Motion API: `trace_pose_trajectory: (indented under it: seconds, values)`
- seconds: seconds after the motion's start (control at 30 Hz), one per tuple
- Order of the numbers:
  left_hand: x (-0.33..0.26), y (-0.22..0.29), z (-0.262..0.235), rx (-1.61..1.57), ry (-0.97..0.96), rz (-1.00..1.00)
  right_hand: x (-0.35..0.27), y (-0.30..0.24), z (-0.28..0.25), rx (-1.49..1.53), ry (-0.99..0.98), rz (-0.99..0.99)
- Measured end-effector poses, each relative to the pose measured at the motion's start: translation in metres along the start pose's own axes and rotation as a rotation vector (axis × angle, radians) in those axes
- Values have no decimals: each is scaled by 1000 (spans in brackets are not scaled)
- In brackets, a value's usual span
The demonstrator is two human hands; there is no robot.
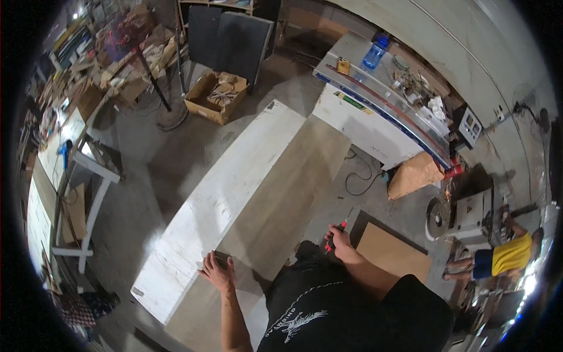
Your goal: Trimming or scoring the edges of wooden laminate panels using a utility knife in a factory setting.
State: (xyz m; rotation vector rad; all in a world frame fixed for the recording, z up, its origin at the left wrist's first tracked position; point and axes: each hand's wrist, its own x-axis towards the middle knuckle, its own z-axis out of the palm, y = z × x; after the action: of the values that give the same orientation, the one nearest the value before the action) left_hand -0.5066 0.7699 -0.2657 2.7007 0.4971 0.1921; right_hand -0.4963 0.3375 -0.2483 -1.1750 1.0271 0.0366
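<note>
My left hand (pixel 217 272) lies on a long grey-brown wood-grain board (pixel 275 193), fingers spread across its left edge. That board rests over a long white panel (pixel 217 182), which shows along its left side. In my right hand (pixel 340 243), off the board's right side, is a screwdriver (pixel 342 226) with a red and black handle. Its thin shaft points away from me, apart from the board. My fingers are wrapped round the handle and hide part of it.
A white machine (pixel 363 126) with a metal top stands beyond the board, bearing a blue water bottle (pixel 375 53). A brown cardboard sheet (pixel 393 252) lies on the right. Farther off are a carton of scraps (pixel 202 107), a white frame (pixel 94 217) and a person in yellow (pixel 509 256).
</note>
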Motion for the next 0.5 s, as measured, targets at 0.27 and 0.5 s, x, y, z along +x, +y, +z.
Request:
trace_pose_trajectory:
  seconds: [0.27, 0.5]
  values:
    - [-29, 8, -14, 34, -24, -15, 30, -11, 14, -28, 22, 46]
    - [-145, 8, -36, 4, -155, 258, 53, -43, 81, 23, 71, 128]
